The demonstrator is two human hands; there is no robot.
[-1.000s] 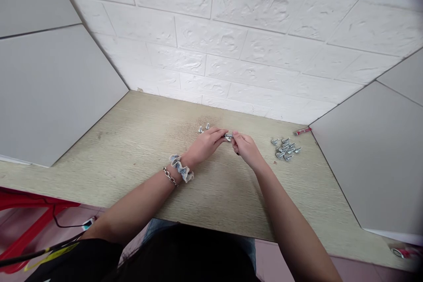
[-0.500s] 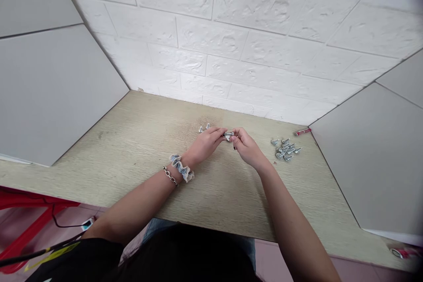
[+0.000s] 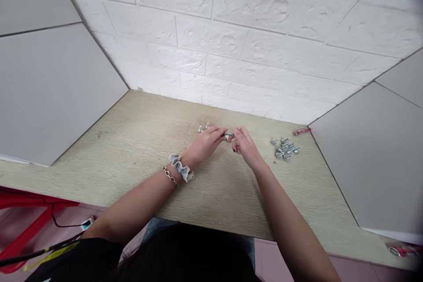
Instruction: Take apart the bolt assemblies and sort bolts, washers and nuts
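Barely apart, left hand (image 3: 205, 143) and right hand (image 3: 246, 147) pinching a small silver fastener (image 3: 228, 134) above the worktop (image 3: 132, 141); two fasteners (image 3: 203, 128) just beyond, a heap of fasteners (image 3: 286, 149) rightward.

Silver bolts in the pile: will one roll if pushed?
The silver bolts look like rigid metal, likely heavy for their size. Lying on the wooden tabletop with wide heads, one would probably pivot rather than roll far. Shiny plating may feel slightly slippery.

We see a bumpy white brick wall (image 3: 211, 39) behind a light wood table (image 3: 109, 150), with big gray boards (image 3: 56, 92) at the sides and a pink floor (image 3: 274, 260) below.
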